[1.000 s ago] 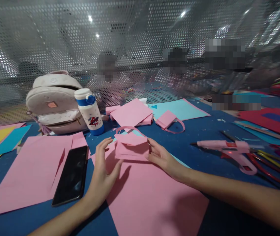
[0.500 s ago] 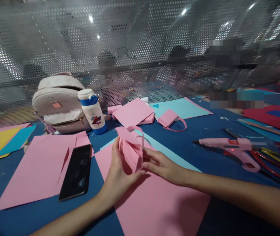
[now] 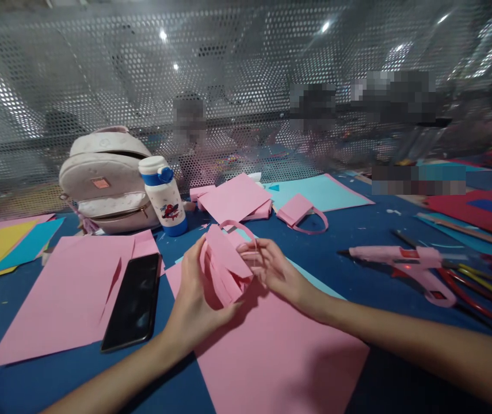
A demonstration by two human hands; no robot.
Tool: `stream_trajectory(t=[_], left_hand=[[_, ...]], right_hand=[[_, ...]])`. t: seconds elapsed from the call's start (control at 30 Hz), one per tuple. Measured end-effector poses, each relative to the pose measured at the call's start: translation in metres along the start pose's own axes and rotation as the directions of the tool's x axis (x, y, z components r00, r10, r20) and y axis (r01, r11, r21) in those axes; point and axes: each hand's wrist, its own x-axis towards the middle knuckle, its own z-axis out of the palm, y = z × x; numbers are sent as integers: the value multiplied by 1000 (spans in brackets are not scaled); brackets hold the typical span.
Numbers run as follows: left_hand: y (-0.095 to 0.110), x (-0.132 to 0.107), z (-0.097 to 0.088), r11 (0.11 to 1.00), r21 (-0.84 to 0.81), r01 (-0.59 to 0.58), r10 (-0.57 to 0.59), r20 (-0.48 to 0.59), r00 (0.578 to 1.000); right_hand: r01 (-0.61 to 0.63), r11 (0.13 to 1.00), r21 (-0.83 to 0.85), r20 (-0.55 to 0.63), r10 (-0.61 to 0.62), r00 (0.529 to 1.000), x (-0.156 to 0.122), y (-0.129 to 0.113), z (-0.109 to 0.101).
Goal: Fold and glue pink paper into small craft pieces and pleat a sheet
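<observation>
A small pink paper bag [image 3: 228, 256] with a folded flap and a thin loop handle is held up over the middle of the table. My left hand [image 3: 191, 287] wraps it from the left, thumb under its lower edge. At its right side, my right hand [image 3: 278, 270] has curled fingers pinching the strip handle near the flap. Beneath both hands lies a large pink paper sheet [image 3: 289, 356], partly over a light blue sheet [image 3: 319, 282]. A second pink paper bag [image 3: 295, 210] with a loop handle rests farther back.
To the left are a black phone [image 3: 136, 302], more pink paper [image 3: 64, 293], a white backpack [image 3: 105, 178] and a bottle [image 3: 166, 198]. A pink glue gun [image 3: 401, 256] lies on the right, beside pliers-like handles [image 3: 470, 293]. Behind stands a perforated metal screen [image 3: 246, 63].
The paper bag has tilted, its flap now slanting down to the right. My right hand has moved up from the bag's lower right side to the handle.
</observation>
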Motion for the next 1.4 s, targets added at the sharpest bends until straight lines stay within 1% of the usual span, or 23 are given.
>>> stream_trajectory(t=[0.07, 0.1, 0.13, 0.17, 0.23, 0.3, 0.37, 0.43, 0.57, 0.7, 0.83, 1.07, 1.4], left_hand=[[-1, -1, -5, 997, 66, -42, 41, 21, 999], [-2, -2, -7, 994, 88, -65, 61, 43, 997], [-2, -3, -9, 991, 103, -88, 80, 72, 994], [-2, -3, -9, 987, 114, -110, 98, 108, 989], [-2, -4, -10, 980, 121, -157, 132, 190, 973], [-1, -5, -10, 975, 109, -191, 157, 268, 951], [-1, -6, -9, 978, 72, -195, 163, 318, 934], [-2, -7, -9, 988, 33, -152, 131, 343, 930], [-5, -8, -8, 999, -25, -28, 35, 398, 916], [-4, -5, -8, 996, -88, 10, 29, 425, 905], [-1, -4, -10, 990, -133, 41, 19, 423, 906], [-1, -5, -11, 994, -79, 72, -32, 419, 907], [0, -4, -13, 994, -94, 53, -8, 423, 906]], right_hand=[[43, 999, -3, -113, -43, 993, -1, 1, -3], [71, 997, -24, -141, -74, 987, -2, 0, -3], [109, 992, -59, -140, -116, 983, -4, -1, -3], [149, 983, -106, -113, -161, 980, -6, -2, -3], [214, 950, -226, 6, -218, 976, -9, -4, -2], [263, 901, -345, 127, -233, 964, -11, -6, -2], [278, 867, -414, 199, -212, 957, -12, -8, -3], [248, 872, -422, 218, -168, 961, -10, -8, -4], [147, 919, -366, 200, -76, 977, -7, -8, -7], [124, 927, -354, 208, -51, 977, -6, -6, -8], [118, 922, -368, 218, -38, 975, -5, -5, -8], [138, 930, -341, 228, -61, 972, -2, -4, -9], [97, 937, -335, 218, -23, 976, -3, -5, -9]])
